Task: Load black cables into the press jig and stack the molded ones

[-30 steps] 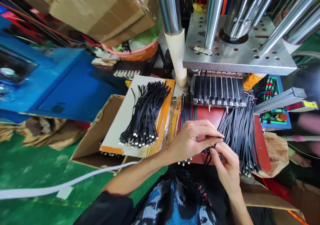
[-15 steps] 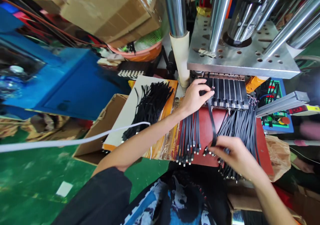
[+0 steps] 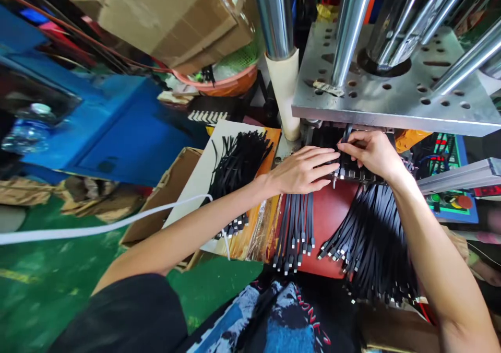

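Observation:
My right hand [image 3: 371, 153] is at the metal fixture [image 3: 362, 173] under the press, its thumb and forefinger pinching a flat black cable [image 3: 346, 132]. Beside it, my left hand [image 3: 303, 170] reaches across the fixture's front left part with fingers stretched out, the tips near small connector ends at the edge. Both hands hide much of the fixture's slots. Below my left hand, several black cables [image 3: 295, 222] hang over the red work surface [image 3: 326, 227]. A thicker bundle of black cables [image 3: 376, 238] spreads under my right forearm.
The thick steel press plate [image 3: 391, 105] hangs just above my hands between steel columns [image 3: 274, 19]. On the left, loose black cables [image 3: 242, 160] lie on a white board [image 3: 191, 191]. A control box [image 3: 450, 201] with buttons stands right. A white cord [image 3: 117, 225] crosses from the left.
My right hand has moved up from the lower end of the cable to the fixture. My left hand has let go of the cable and spread its fingers slightly lower. The view shifted a little.

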A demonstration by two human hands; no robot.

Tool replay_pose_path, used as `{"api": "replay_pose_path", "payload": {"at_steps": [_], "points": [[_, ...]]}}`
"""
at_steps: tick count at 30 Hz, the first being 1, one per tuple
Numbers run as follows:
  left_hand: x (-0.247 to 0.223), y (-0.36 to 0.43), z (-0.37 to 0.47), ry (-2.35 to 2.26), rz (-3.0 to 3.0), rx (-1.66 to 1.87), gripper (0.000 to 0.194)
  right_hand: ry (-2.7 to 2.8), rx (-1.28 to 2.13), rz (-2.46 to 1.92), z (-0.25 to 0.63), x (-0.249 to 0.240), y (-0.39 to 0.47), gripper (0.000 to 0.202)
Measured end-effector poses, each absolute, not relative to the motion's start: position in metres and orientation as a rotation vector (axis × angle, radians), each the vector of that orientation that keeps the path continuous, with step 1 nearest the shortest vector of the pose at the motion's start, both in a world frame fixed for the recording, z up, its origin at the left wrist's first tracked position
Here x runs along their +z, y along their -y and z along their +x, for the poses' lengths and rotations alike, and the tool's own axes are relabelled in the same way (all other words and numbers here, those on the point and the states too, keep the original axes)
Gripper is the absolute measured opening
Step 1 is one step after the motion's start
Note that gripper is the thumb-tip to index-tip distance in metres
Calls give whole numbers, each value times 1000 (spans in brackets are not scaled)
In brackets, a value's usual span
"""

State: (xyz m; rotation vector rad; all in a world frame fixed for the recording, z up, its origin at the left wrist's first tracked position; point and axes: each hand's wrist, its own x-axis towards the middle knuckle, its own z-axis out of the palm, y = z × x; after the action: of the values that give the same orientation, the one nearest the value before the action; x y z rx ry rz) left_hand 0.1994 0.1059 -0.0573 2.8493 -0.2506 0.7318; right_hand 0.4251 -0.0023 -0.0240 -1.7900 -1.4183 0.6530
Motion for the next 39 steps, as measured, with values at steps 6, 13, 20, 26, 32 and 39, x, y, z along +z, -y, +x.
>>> {"api": "replay_pose_path", "payload": {"at_steps": [6,13,20,26,32,39], "points": [[-50,-99,211,170,3092,585,36,1370,532,-1780,423,-29,1,30],[-43,-69,207,-9,3071,525,56,1269,678,-1659,429,-33,3,44],[-41,-59,206,-147,2957,498,52,1243,526,-1729,425,-36,10,42],[-42,-47,209,-254,3050,477,53,1281,463,-1809,422,-32,6,37],[-41,-32,213,-399,3104,370,64,1664,1,-2035,402,-25,39,45],[-24,-65,246,-560,2967,307,64,1806,-178,-2467,406,-21,18,56]]}}
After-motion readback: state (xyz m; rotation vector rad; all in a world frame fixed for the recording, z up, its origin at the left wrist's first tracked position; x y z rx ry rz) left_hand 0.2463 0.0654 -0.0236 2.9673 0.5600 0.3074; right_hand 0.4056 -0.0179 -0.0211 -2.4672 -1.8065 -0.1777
